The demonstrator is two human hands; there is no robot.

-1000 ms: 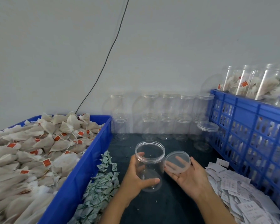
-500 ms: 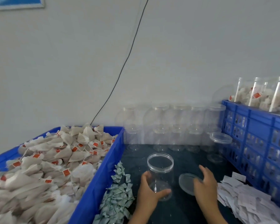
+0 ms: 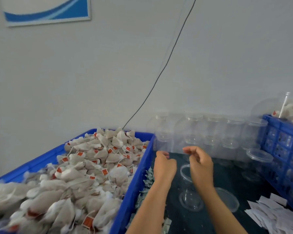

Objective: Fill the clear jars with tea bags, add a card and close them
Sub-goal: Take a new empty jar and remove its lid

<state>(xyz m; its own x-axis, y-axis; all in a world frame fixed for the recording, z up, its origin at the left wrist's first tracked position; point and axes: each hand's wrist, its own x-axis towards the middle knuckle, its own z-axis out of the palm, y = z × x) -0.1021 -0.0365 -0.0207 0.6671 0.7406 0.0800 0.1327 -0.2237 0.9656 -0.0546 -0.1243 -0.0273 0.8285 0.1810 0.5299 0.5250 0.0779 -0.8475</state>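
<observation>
Two hands hang above the open jar [image 3: 190, 188]: our left hand [image 3: 164, 168] and right hand [image 3: 200, 168] are loosely curled and, as far as we can tell, hold nothing. The jar stands upright and uncapped, we judge so that it can be filled. Its lid [image 3: 227, 199] lies flat just right of the jar. Left of the jar, past a strip of small packets [image 3: 148, 180], the blue bin [image 3: 137, 183] holds heaped tea bags [image 3: 85, 166]; its wall stands between them and the jar. Cards [image 3: 269, 215] lie right of the jar, empty jars [image 3: 210, 132] behind it.
</observation>
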